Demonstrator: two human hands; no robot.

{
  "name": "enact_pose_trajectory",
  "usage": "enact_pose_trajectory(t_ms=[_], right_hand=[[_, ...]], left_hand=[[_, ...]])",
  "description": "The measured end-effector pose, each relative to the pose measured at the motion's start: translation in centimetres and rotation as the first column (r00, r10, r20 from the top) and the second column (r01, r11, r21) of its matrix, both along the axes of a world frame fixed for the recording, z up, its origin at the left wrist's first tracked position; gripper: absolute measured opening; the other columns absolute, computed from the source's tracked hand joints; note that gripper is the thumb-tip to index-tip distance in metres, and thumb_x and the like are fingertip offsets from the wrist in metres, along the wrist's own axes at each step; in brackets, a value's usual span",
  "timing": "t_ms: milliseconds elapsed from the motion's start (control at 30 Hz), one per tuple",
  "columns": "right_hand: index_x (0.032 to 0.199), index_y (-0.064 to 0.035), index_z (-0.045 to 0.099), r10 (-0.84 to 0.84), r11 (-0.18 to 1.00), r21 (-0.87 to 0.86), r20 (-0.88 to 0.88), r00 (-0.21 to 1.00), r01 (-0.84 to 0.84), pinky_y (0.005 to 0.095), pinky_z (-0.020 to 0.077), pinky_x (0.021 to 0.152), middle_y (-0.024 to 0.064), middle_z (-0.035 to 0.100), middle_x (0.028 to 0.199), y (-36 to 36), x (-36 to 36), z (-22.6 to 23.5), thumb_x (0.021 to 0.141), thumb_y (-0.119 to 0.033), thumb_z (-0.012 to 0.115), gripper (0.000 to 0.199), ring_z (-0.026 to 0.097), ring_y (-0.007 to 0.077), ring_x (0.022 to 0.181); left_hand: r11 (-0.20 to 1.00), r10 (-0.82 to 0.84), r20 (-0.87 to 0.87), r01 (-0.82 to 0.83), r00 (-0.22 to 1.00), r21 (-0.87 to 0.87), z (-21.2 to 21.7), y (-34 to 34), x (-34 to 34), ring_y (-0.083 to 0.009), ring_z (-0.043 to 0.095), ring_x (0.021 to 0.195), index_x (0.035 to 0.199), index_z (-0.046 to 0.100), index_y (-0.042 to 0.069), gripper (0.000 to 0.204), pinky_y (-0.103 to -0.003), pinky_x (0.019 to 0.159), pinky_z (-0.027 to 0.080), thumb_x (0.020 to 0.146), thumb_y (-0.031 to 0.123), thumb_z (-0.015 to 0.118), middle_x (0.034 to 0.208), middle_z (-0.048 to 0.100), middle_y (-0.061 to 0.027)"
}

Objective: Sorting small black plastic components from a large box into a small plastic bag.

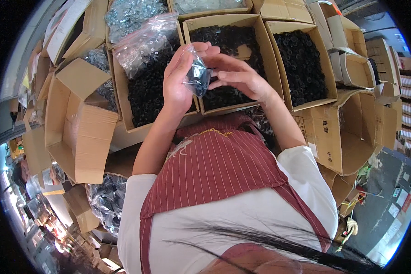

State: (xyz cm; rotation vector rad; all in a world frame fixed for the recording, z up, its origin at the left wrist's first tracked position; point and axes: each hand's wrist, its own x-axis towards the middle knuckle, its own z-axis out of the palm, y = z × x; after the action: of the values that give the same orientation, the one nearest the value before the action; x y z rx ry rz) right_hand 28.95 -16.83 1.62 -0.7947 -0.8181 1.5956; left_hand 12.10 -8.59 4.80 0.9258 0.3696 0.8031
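While my left hand (177, 86) cups the small clear bag (197, 75) of dark parts above the middle carton's (255, 23) near edge, my right hand (236, 76) pinches its mouth; slick, floppy, probably dense, best gripped below.

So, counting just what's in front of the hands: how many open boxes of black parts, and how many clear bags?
Open cardboard boxes of black parts: 3
Small clear bag of dark parts, held in the left hand: 1
Larger clear bag of silvery parts, lying on the left box: 1
Total: 5
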Motion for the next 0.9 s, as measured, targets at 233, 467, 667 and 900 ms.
enact_pose_trajectory(t_ms=[233, 467, 667, 900], right_hand=[[0.125, 0.0013, 0.054, 0.055, 0.998, -0.007, -0.090, 0.994, -0.056, 0.0300, 0.0514, 0.087, 0.0063, 0.060, 0.112, 1.3, -2.8, 1.4, 0.086, -0.009, 0.073, 0.045, 0.060, 0.0140, 0.102], [0.120, -0.0018, 0.060, -0.024, 1.000, -0.003, -0.222, 0.975, 0.024, 0.0287, 0.0500, 0.088, 0.0054, 0.065, 0.107, 1.6, -2.6, 2.1, 0.079, 0.002, 0.072, 0.043, 0.063, 0.0134, 0.095], [0.120, -0.0029, 0.063, -0.214, 0.977, 0.005, 0.036, 0.976, 0.214, 0.0298, 0.0562, 0.082, 0.0058, 0.067, 0.106, 1.2, -1.9, 3.0, 0.084, -0.002, 0.072, 0.037, 0.066, 0.0134, 0.095], [0.123, 0.0002, 0.060, -0.311, 0.949, 0.134, 0.267, 0.912, 0.284, 0.0284, 0.0607, 0.070, 0.0076, 0.067, 0.106, 0.6, -1.5, 3.0, 0.091, -0.004, 0.068, 0.033, 0.066, 0.0131, 0.092]], left_hand=[[0.979, 0.145, -0.059, -0.134, 0.988, 0.156, 0.5, -0.3, -1.1, -0.0259, 0.060, 0.116, 0.131, 0.048, -0.004, 0.049, -0.035, 0.099, 0.047, 0.108, 0.036, 0.031, 0.136, 0.055, -0.0262], [0.971, 0.231, -0.042, -0.228, 0.972, 0.076, 0.6, -0.4, -2.0, -0.0200, 0.061, 0.111, 0.128, 0.054, 0.001, 0.045, -0.036, 0.097, 0.049, 0.108, 0.036, 0.036, 0.130, 0.061, -0.0160], [0.972, 0.164, -0.145, -0.184, 0.976, -0.143, 0.3, -0.3, -3.3, -0.0196, 0.064, 0.109, 0.130, 0.054, 0.001, 0.042, -0.036, 0.093, 0.053, 0.107, 0.033, 0.039, 0.124, 0.064, -0.0129], [0.961, 0.053, -0.119, -0.083, 0.991, -0.265, -1.3, -0.4, -3.8, -0.0220, 0.066, 0.110, 0.133, 0.052, 0.000, 0.042, -0.041, 0.093, 0.058, 0.107, 0.030, 0.038, 0.125, 0.063, -0.0124]])
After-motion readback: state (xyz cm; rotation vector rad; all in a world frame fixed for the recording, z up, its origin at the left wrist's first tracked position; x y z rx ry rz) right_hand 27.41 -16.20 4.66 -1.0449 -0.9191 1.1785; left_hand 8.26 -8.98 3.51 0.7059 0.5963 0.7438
